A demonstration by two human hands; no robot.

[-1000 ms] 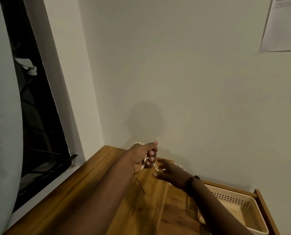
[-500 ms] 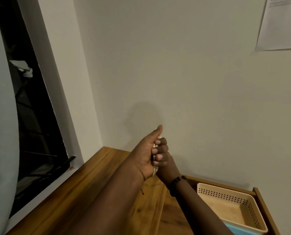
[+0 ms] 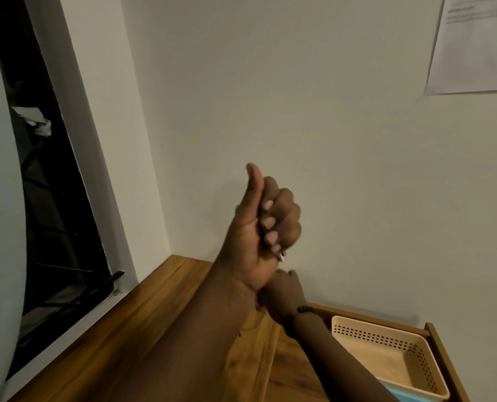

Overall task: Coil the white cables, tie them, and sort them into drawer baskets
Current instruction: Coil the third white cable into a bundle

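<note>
My left hand (image 3: 263, 227) is raised in front of the wall as a closed fist with the thumb pointing up. Only a small white bit of the cable (image 3: 281, 257) pokes out under its little finger; the rest is hidden inside the fist. My right hand (image 3: 285, 288), with a dark bead bracelet on its wrist, sits just below and behind the left wrist. Its fingers are hidden, so its grip is unclear. A beige perforated basket (image 3: 357, 323) sits in the open drawer at the lower right.
The wooden cabinet top (image 3: 143, 329) runs along the wall below my arms. The open drawer's wooden side (image 3: 444, 361) frames the beige basket, and a blue basket (image 3: 395, 395) shows at its near edge. A dark window (image 3: 47, 213) is on the left. A paper sheet (image 3: 479, 44) hangs on the wall.
My left hand has lifted from the cabinet top up in front of the wall, closing into a fist around the cable. My right hand followed upward under it.
</note>
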